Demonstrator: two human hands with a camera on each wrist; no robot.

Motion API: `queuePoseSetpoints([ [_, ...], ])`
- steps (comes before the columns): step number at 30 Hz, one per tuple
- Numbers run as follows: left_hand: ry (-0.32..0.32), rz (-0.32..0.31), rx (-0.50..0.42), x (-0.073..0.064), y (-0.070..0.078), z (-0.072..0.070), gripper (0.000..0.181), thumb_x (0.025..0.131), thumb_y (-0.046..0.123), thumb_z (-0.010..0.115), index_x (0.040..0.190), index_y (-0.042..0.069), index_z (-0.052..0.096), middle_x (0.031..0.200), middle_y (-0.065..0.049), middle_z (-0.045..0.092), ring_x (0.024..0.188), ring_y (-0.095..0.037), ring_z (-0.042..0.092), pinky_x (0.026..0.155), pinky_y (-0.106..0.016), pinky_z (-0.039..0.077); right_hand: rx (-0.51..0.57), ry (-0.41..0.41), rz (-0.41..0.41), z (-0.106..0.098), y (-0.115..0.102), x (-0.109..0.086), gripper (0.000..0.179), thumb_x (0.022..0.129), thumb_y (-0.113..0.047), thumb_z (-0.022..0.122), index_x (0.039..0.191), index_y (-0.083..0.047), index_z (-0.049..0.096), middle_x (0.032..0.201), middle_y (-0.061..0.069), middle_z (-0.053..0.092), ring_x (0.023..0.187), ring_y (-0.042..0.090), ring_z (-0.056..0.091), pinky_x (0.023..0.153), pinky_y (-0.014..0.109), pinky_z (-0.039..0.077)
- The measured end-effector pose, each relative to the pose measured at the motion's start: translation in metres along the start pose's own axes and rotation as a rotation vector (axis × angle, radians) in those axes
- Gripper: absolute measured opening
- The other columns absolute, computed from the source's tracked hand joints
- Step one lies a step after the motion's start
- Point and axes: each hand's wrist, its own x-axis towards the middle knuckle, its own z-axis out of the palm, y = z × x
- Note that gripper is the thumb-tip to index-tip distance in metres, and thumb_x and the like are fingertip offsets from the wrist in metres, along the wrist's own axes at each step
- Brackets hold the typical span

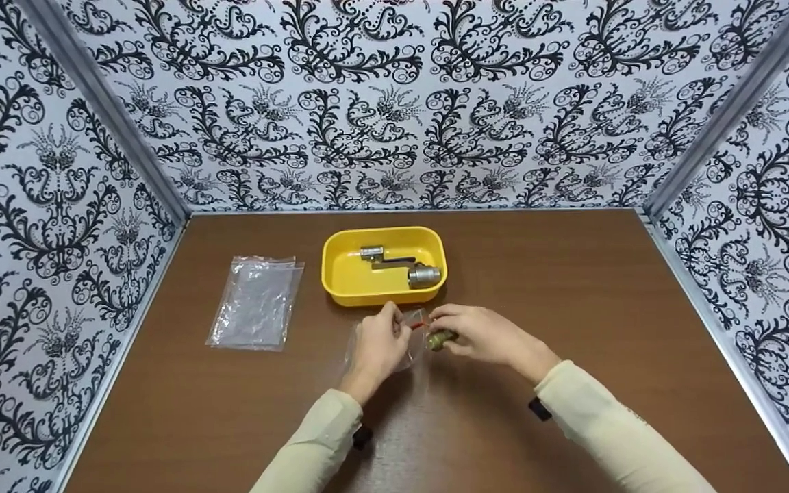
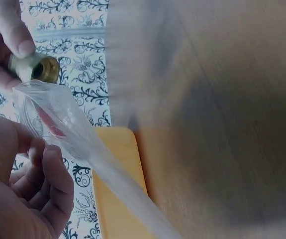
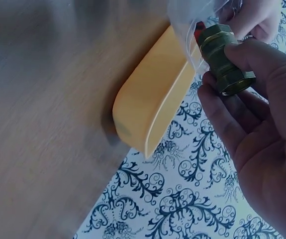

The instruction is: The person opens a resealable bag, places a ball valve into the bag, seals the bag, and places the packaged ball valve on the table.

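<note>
Just in front of the yellow tray, my left hand (image 1: 379, 342) pinches the rim of a clear plastic bag (image 2: 75, 117). My right hand (image 1: 482, 333) grips a brass ball valve (image 3: 220, 57) between thumb and fingers at the bag's mouth. The valve's red handle (image 2: 49, 122) shows through the film in the left wrist view, while its brass body (image 2: 36, 68) is outside the bag. The bag hangs down below the left hand, and in the head view that hand hides part of it.
In the yellow tray (image 1: 331, 274) lie a small metal valve (image 1: 371, 253) with a dark lever and a thicker metal fitting (image 1: 424, 275). Flat clear bags (image 1: 254, 305) lie to the left on the brown table (image 1: 559, 274). Patterned walls (image 1: 394, 137) enclose its back and sides.
</note>
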Motion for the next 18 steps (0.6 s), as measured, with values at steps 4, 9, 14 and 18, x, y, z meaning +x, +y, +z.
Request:
queuePoseSetpoints([
  [4, -0.013, -0.004, 0.006, -0.003, 0.004, 0.001, 0.007, 0.083, 0.021, 0.065, 0.084, 0.020, 0.058, 0.065, 0.008, 0.060, 0.057, -0.014, 0.056, 0.053, -0.030, 0.044, 0.045, 0.002, 0.031, 0.004, -0.004, 0.005, 0.027, 0.085, -0.008, 0.069, 0.112, -0.009, 0.069, 0.119, 0.006, 0.066, 0.104, 0.019, 0.065, 0.090, 0.035, 0.054],
  [9, -0.015, -0.002, -0.047, -0.007, 0.004, 0.002, 0.007, 0.085, 0.018, 0.066, 0.086, 0.019, 0.058, 0.064, 0.007, 0.058, 0.057, -0.012, 0.053, 0.052, -0.027, 0.042, 0.146, 0.073, 0.122, 0.017, -0.007, 0.007, 0.028, 0.085, -0.009, 0.069, 0.113, -0.009, 0.069, 0.119, 0.005, 0.068, 0.104, 0.016, 0.066, 0.086, 0.033, 0.055],
  [14, -0.011, 0.006, -0.077, -0.009, 0.001, 0.004, 0.008, 0.086, 0.017, 0.065, 0.087, 0.018, 0.057, 0.063, 0.007, 0.057, 0.054, -0.012, 0.051, 0.049, -0.025, 0.039, 0.229, 0.206, 0.177, 0.028, -0.012, 0.008, 0.026, 0.084, -0.007, 0.071, 0.110, -0.008, 0.070, 0.112, 0.006, 0.071, 0.098, 0.016, 0.068, 0.079, 0.030, 0.057],
  [18, 0.002, 0.012, -0.100, -0.008, 0.000, 0.004, 0.006, 0.087, 0.016, 0.064, 0.090, 0.017, 0.058, 0.063, 0.005, 0.058, 0.054, -0.013, 0.051, 0.048, -0.025, 0.038, 0.291, 0.286, 0.248, 0.035, -0.016, 0.009, 0.025, 0.083, -0.007, 0.073, 0.107, -0.009, 0.072, 0.112, 0.007, 0.072, 0.099, 0.018, 0.069, 0.079, 0.027, 0.057],
])
